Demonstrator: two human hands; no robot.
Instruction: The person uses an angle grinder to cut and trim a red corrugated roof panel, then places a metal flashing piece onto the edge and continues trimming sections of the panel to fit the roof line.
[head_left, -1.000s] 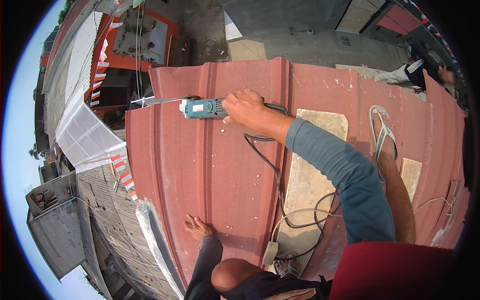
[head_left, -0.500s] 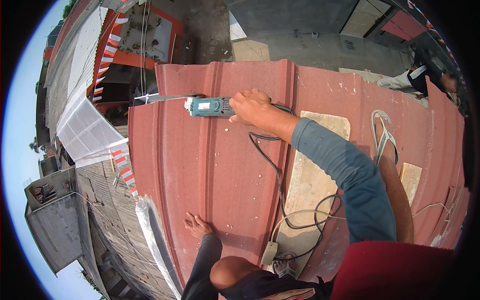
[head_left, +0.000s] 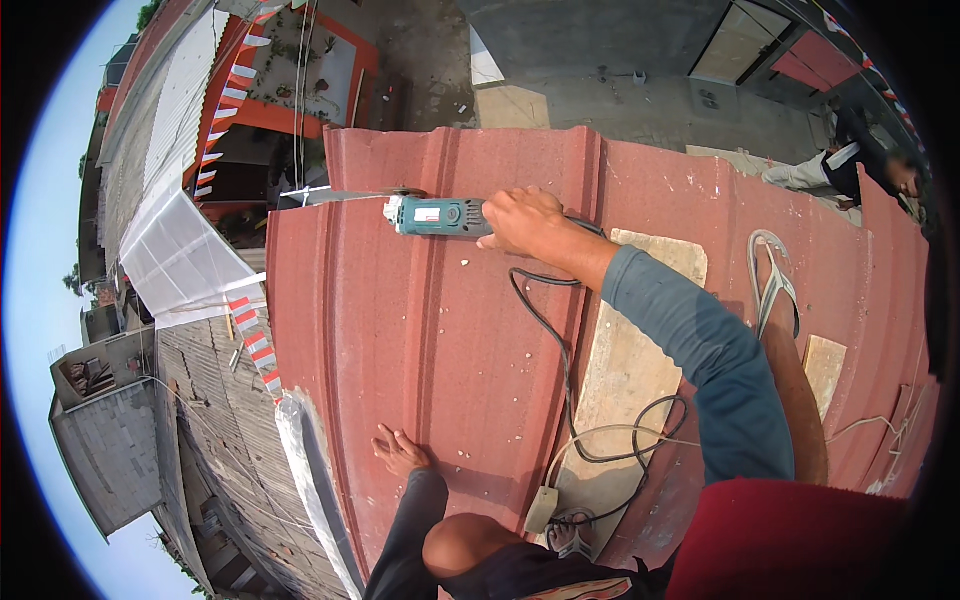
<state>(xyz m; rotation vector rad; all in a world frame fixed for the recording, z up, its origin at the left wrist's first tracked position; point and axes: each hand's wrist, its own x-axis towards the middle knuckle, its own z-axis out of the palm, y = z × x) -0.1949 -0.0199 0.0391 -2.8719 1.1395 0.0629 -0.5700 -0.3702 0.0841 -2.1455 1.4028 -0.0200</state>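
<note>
My right hand (head_left: 527, 220) is wrapped round the rear body of a teal angle grinder (head_left: 437, 216) that lies level just above the red ribbed metal roof sheet (head_left: 380, 300). The grinder's thin disc (head_left: 405, 191) sits at the end of a cut slit that runs in from the sheet's left edge. A black power cord (head_left: 545, 322) trails from behind my right hand and loops down toward my foot. Nearer me, my left hand (head_left: 402, 452) rests on the roof sheet with its fingers spread and nothing in them.
Wooden boards (head_left: 625, 350) lie on the roof, with a pale socket block (head_left: 541, 509) at the near end. My sandalled foot (head_left: 770, 275) stands at the right. Beyond the left edge is a lower corrugated roof (head_left: 235, 430). Another person (head_left: 850, 165) is at the far right.
The whole view has shifted slightly, so the roof and grinder appear a little further right. The disc's place along the slit looks nearly the same, and my left hand stays on the sheet.
</note>
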